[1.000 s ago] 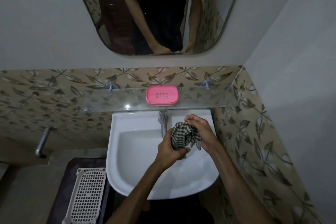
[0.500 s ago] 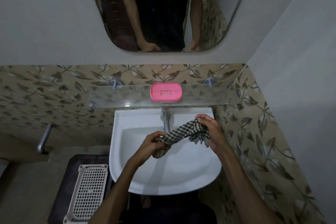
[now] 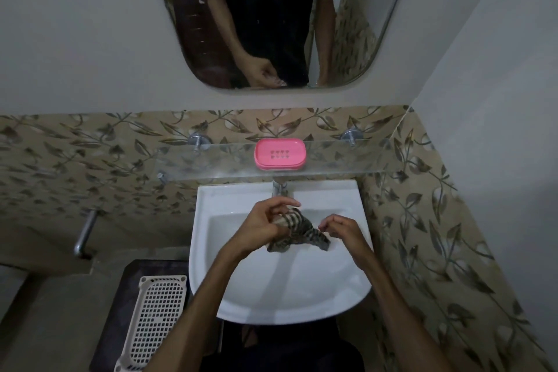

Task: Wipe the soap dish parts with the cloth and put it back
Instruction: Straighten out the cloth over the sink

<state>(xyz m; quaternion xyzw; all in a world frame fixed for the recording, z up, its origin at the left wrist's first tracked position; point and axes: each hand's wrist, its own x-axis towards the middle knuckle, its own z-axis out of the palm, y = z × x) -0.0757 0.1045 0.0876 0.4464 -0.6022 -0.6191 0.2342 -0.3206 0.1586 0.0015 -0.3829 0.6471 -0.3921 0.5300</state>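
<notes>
1. Two hands work the checked cloth point(image 3: 297, 231) over the white sink point(image 3: 347, 287). The left hand point(image 3: 262, 228) is closed around one bunched end; the right hand point(image 3: 342, 228) has its fingertips curled near the other end, though whether it actually pinches the fabric or has just let go is hard to tell.

2. What has changed: a second ago the cloth was a tight wad pressed between both hands, half a second ago it was drawn out into a strip between them, and now it sags lower in the basin, hanging mostly from the left hand. The right hand has dropped from the raised end and sits just beside the fabric.

3. My reading — the cloth is being shaken out or refolded into a usable pad, so this is preparation, not wiping.

4. The pink soap dish point(image 3: 280, 154) sits untouched on the glass shelf point(image 3: 347, 164) above the tap point(image 3: 280, 187), well apart from both hands, its slotted tray seated in the base. No part has been lifted or wiped yet.

5. Next likely needs: settle the cloth in one hand, free the other, reach up to the shelf — and lift the dish without knocking it off the glass edge.
</notes>
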